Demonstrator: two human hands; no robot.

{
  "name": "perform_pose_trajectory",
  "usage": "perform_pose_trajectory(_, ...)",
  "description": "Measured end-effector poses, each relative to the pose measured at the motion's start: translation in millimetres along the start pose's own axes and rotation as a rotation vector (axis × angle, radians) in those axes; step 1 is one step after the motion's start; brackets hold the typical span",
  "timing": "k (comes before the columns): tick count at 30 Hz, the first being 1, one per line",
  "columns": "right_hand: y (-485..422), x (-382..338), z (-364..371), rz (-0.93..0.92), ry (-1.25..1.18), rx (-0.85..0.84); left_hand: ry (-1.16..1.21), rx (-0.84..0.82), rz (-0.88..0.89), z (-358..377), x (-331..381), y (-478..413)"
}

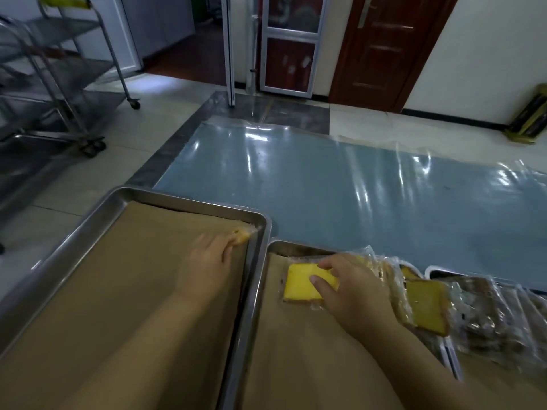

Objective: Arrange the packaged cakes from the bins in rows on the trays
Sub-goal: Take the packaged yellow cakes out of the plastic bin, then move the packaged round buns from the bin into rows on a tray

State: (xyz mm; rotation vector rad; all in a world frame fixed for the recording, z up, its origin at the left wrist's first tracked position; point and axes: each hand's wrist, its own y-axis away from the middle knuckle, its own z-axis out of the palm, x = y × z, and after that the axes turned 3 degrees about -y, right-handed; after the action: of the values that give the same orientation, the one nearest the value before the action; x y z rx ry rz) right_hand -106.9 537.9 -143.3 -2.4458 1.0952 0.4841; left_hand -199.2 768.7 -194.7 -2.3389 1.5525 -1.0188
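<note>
- The middle tray [252,294], a steel tray lined with brown paper [296,350], is the landmark for all that follows.
- The yellow cake [305,284], a flat square slice in clear wrap, lies in this tray's far left corner, on the paper.
- The right hand [355,294] holds that cake: the thumb lies on its top face and the fingers [327,264] curl over its far edge.
- Just to the right of the middle tray, overlapping its right rim, sits a pile of wrapped cakes [426,309], yellow and brown slices in crinkled clear film. Any print on the wrappers is too blurred to read.
- Touching the middle tray's left rim is the left tray [118,194], also steel and paper-lined.
- A small cake [242,234] in clear wrap lies in the left tray's far right corner, close to the middle tray's far left corner.
- The left hand [207,261] reaches to that cake with its fingertips on it. Blur hides whether they pinch or only press it.
- Beyond the middle tray spreads a shiny blue sheet [340,184].
- Far to the left stands a wheeled rack [59,84]; far beyond, a brown door [384,48].
</note>
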Motion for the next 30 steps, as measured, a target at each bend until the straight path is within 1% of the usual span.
perform_pose_trajectory(1, -3.0, -2.6, 2.6, -0.007, 0.007, -0.005, -0.037, -0.036, 0.018, 4.6, -4.4, -3.7)
perform_pose_trajectory(2, -5.6, -4.7, 5.1, -0.016, 0.009, -0.006, -0.045, -0.105, -0.004, 10.1, -8.2, -7.2)
perform_pose_trajectory(4, -9.2, -7.3, 8.9, -0.024, 0.008, -0.003, -0.006, -0.241, -0.109, 22.9, -11.9, -12.2)
perform_pose_trajectory(5, -10.2, -7.8, 10.7, -0.019, 0.010, -0.004, 0.020, -0.275, -0.142, 30.0, -12.3, -14.2)
perform_pose_trajectory(9, -9.5, -4.5, 15.9, 0.050, 0.010, -0.018, 0.146, -0.281, -0.176, 51.7, -0.6, -26.7)
perform_pose_trajectory(11, -7.5, -3.6, 15.5, 0.083, 0.024, -0.038, 0.172, -0.324, -0.201, 57.0, 3.8, -33.0)
perform_pose_trajectory(16, 7.0, -6.3, 1.1, 0.126, 0.057, -0.068, 0.250, -0.334, -0.221, 41.8, 6.1, -24.7)
perform_pose_trajectory(22, 41.7, -10.8, -33.9, 0.154, 0.107, -0.055, 0.325, -0.310, -0.127, -7.6, 41.0, -1.0)
perform_pose_trajectory(25, 67.1, -7.4, -57.3, 0.173, 0.124, -0.046, 0.309, -0.308, 0.008, -34.8, 69.2, 13.2)
perform_pose_trajectory(28, 94.6, 4.4, -84.9, 0.193, 0.160, -0.065, 0.226, -0.303, 0.158, -57.2, 100.1, 29.0)
perform_pose_trajectory(30, 114.8, 16.3, -104.7, 0.211, 0.178, -0.082, 0.175, -0.297, 0.210, -67.8, 123.4, 42.2)
